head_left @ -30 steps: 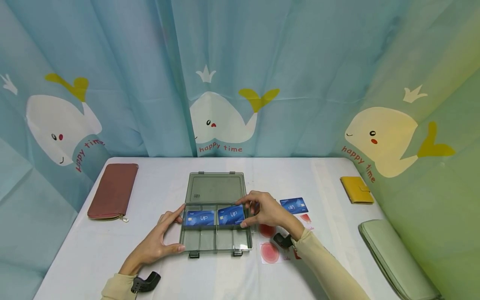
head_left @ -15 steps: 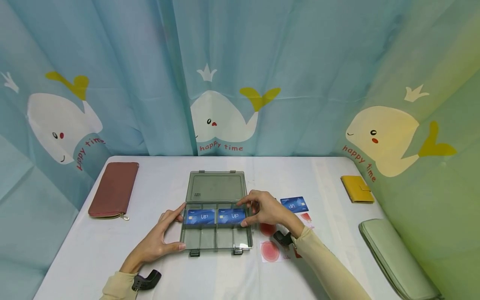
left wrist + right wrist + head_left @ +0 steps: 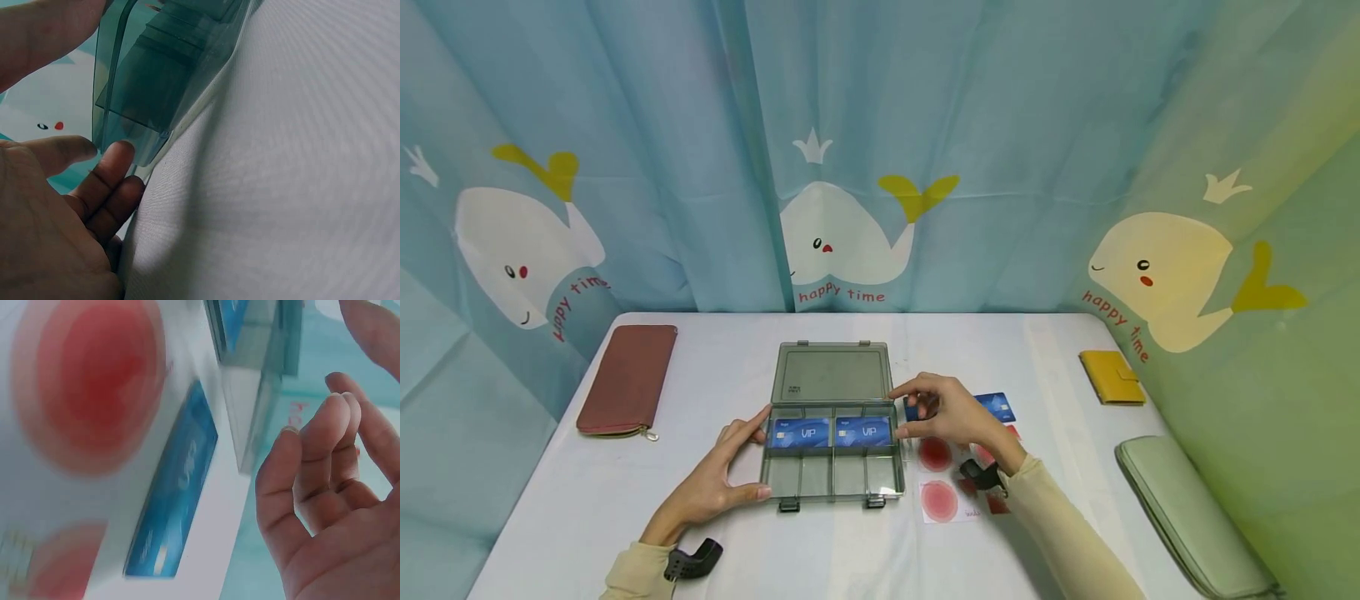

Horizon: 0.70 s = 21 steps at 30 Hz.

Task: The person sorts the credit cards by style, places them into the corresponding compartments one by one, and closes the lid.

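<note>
A clear grey-tinted compartment box (image 3: 833, 455) lies with its lid (image 3: 833, 372) folded back. Two blue VIP cards (image 3: 802, 433) fill its back left and back right compartments, side by side. My left hand (image 3: 718, 475) spans the box's left side, fingers near the back corner and thumb by the front one. In the left wrist view, fingertips (image 3: 122, 153) touch or nearly touch the box wall. Just off the box's right edge hovers my right hand (image 3: 951, 408), fingers loosely bent, holding nothing. Below it in the right wrist view is a blue card (image 3: 172, 494) on the table.
Another blue card (image 3: 997, 407) and several red-and-white cards (image 3: 940, 502) lie right of the box, partly hidden by the right arm. A brown zip wallet (image 3: 628, 379) is at left; a yellow wallet (image 3: 1112, 377) and a green case (image 3: 1195, 517) are at right.
The right VIP card settled flat in its compartment, and my right hand let go of it and moved right and slightly up, off the box. The left hand stayed in place.
</note>
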### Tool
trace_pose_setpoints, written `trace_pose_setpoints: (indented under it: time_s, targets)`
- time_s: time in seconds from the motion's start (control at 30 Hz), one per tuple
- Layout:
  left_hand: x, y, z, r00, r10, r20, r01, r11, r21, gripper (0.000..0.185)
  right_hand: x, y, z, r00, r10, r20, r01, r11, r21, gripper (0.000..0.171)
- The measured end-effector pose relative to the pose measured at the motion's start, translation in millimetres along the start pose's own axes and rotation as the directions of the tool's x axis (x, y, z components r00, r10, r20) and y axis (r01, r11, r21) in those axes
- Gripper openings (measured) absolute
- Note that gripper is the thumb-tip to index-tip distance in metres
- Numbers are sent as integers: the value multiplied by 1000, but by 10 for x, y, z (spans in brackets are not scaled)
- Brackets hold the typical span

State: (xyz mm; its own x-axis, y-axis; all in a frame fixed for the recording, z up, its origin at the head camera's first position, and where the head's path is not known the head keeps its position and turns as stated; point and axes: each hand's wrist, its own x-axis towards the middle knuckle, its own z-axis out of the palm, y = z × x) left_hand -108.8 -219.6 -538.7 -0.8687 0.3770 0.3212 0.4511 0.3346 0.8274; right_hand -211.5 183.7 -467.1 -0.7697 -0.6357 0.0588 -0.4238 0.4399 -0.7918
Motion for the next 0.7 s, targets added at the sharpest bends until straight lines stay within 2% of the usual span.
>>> trace_pose_setpoints:
  time_s: [0.2, 0.5, 0.7]
  targets:
    - [-2, 1, -3, 1000, 2, -1, -2, 1000, 10, 106, -204, 140, -184, 1000, 3, -26, -3, 1000, -10, 53]
    - [-5, 9, -6, 1000, -4, 1, 4, 1000, 20, 106, -601, 386, -331, 995, 101, -24, -101, 995, 2, 58]
    - [-3, 20, -2, 1000, -10, 2, 10, 1000, 18, 105, -796, 439, -343, 988, 156, -16, -156, 988, -20, 60]
